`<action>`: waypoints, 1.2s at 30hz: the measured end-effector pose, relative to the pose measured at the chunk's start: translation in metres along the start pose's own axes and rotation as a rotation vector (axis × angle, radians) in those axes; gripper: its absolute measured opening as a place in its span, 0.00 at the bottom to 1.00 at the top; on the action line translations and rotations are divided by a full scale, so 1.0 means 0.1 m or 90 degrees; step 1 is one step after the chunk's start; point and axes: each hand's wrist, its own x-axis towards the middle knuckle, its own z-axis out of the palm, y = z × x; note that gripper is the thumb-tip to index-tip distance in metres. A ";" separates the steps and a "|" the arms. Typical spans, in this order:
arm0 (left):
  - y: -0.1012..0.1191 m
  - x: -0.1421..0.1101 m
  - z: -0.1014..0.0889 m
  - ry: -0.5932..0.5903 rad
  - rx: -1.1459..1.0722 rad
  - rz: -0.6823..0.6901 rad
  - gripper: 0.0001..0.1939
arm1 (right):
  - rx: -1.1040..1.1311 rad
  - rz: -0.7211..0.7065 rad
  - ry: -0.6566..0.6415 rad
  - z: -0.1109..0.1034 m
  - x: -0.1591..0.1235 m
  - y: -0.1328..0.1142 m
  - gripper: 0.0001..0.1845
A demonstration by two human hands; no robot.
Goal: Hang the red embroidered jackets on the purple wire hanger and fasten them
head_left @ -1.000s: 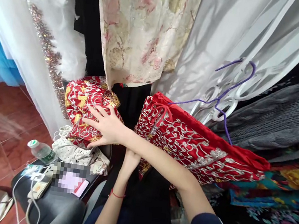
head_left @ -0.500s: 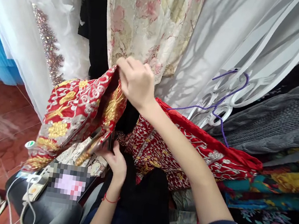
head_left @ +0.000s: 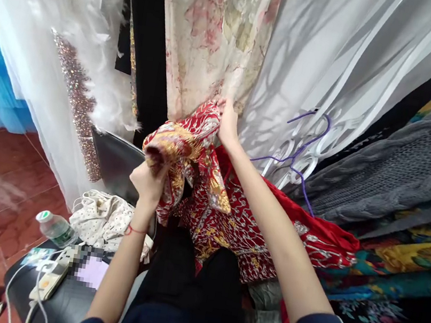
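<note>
Red cloth with dense gold and silver embroidery [head_left: 201,121] hangs bunched between the person's hands, in front of the cream fabric panel with pink flowers [head_left: 211,26]. Half a second ago it was spread lower, over the black padded seat [head_left: 69,296], with the right hand lifting one edge; now it is gathered up and raised, and the black chair back [head_left: 114,160] shows bare beside it. That puts the weight of the piece on two grips, which should let it be turned or straightened in the air.

The left hand [head_left: 147,181], a thin red string [head_left: 135,230] at its wrist, is closed around a gold-worked fold at the near end. The right hand [head_left: 228,125] pinches the upper far edge, fingers drawn together on the fabric.

Most of the left fingers are hidden behind the fold, and the right fingertips blend into the pattern. A second red garment with silver vine embroidery [head_left: 236,237] lies below, near a purple wire hanger [head_left: 294,156]; the raised piece seems separate from it, though the overlap makes this hard to judge. A lilac rectangle [head_left: 91,271] on the seat is partly blurred out.
</note>
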 end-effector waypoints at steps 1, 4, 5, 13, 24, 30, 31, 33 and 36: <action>0.10 0.10 0.00 -0.011 0.037 0.019 0.22 | -0.039 0.044 -0.070 0.02 -0.02 0.08 0.22; 0.37 0.39 0.05 -0.059 0.096 0.088 0.23 | -0.132 0.128 -0.249 0.05 -0.15 0.25 0.27; 0.45 0.49 0.09 -0.083 0.113 0.106 0.23 | -0.141 0.129 -0.283 0.04 -0.20 0.29 0.24; 0.83 0.97 0.67 -0.241 0.127 0.173 0.22 | -0.049 -0.032 -0.545 -0.22 -0.62 0.19 0.17; 0.99 1.25 1.40 -0.557 -0.208 0.125 0.28 | -0.190 0.182 -0.371 -0.48 -0.57 0.31 0.24; 0.87 1.08 1.53 -0.578 -0.280 0.086 0.28 | -0.253 0.182 -0.294 -0.41 -0.52 0.36 0.31; 0.88 1.07 1.51 -0.584 -0.289 0.083 0.29 | -0.266 0.175 -0.290 -0.38 -0.51 0.36 0.31; 0.91 1.10 1.45 -0.630 -0.326 0.054 0.29 | -0.283 0.174 -0.287 -0.30 -0.48 0.36 0.29; 0.95 1.22 1.31 -0.755 -0.414 -0.037 0.27 | -0.278 0.155 -0.283 -0.20 -0.41 0.34 0.25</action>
